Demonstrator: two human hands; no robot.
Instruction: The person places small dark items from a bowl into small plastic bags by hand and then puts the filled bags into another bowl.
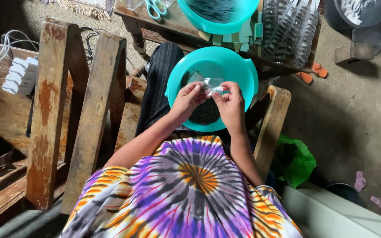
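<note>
A teal plastic bowl (239,70) rests on my lap and holds a heap of small dark pieces (204,113). Above it, my left hand (187,100) and my right hand (231,102) pinch a small clear plastic packet (212,83) between their fingertips, one hand on each side. The packet hangs over the middle of the bowl. What is inside the packet is too small to tell.
A second teal bowl (219,20) and teal-handled scissors (156,7) sit on a low wooden table ahead, beside rows of packed clear packets (287,31). A wooden chair frame (73,110) stands left, with a white power strip (19,75). A green bag (298,161) lies right.
</note>
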